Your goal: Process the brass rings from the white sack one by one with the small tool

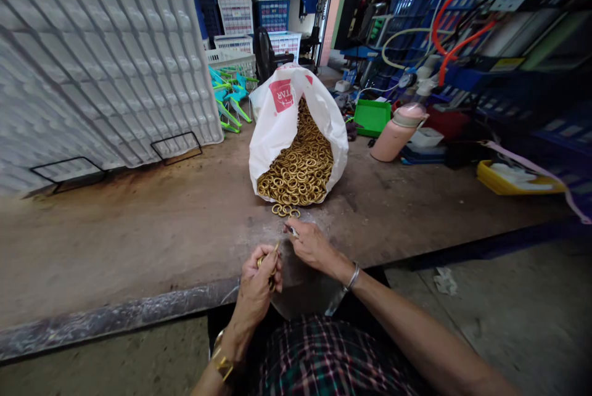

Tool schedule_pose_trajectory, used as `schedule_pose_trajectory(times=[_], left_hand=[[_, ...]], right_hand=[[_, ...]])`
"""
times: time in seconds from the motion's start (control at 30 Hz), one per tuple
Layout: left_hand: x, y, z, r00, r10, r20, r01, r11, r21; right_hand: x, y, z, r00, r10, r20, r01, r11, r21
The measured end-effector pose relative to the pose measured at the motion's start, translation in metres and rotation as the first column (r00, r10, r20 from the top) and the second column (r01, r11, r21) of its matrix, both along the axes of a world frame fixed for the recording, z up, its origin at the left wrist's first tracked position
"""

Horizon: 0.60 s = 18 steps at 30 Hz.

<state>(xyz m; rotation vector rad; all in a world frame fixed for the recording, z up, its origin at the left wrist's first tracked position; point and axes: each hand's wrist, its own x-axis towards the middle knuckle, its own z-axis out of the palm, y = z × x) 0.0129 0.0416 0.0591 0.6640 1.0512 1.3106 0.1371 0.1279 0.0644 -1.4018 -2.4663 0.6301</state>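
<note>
Status: bulk of the brass-coloured rings [300, 171] sits in the white bag [272, 131], centre of frame, mouth facing the person. A few loose rings [285, 211] lie on the table [185, 229] just at the bag's mouth. Several more are in the left hand [254, 285]. So only a small share is out of the bag, by my read. Can't tell whether the held ones have been worked on.

Left hand: lower centre, closed around its rings, fingers curled, one ring edge-up near the thumb and fingertips. Forearm comes up from the bottom edge, gold watch [223, 364] on the wrist.

Right hand: just right of the left one and a bit higher, apart from it. Thumb and fingers together on a small metal piece [291, 231], tip pointing up-left, near the loose rings. Too small to say what it is. Forearm runs in from lower right, silver bracelet [354, 276] on the wrist.

Pink bottle [393, 139] and green tray [372, 117] sit right of the bag, upper right of centre.
</note>
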Motion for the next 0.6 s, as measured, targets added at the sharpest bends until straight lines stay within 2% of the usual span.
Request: schedule_pose_trajectory(times=[0.1, 0.2, 0.4, 0.6], left_hand=[[-0.003, 0.000, -0.005, 0.999, 0.035, 0.000, -0.035, 0.999, -0.014], [-0.005, -0.002, -0.007, 0.999, 0.025, -0.029, -0.025, 1.000, -0.002], [-0.006, -0.003, -0.013, 0.998, 0.002, -0.067, -0.002, 1.000, 0.004], [-0.007, -0.002, -0.012, 0.995, -0.010, -0.101, 0.010, 1.000, -0.001]], right_hand=[[-0.001, -0.011, 0.007, 0.993, 0.118, 0.019, -0.118, 0.993, 0.008], [-0.004, -0.020, 0.008, 0.980, 0.176, 0.091, -0.175, 0.984, -0.015], [-0.007, -0.024, 0.011, 0.974, 0.197, 0.110, -0.193, 0.980, -0.053], [-0.008, -0.023, 0.014, 0.973, 0.194, 0.126, -0.186, 0.980, -0.073]])
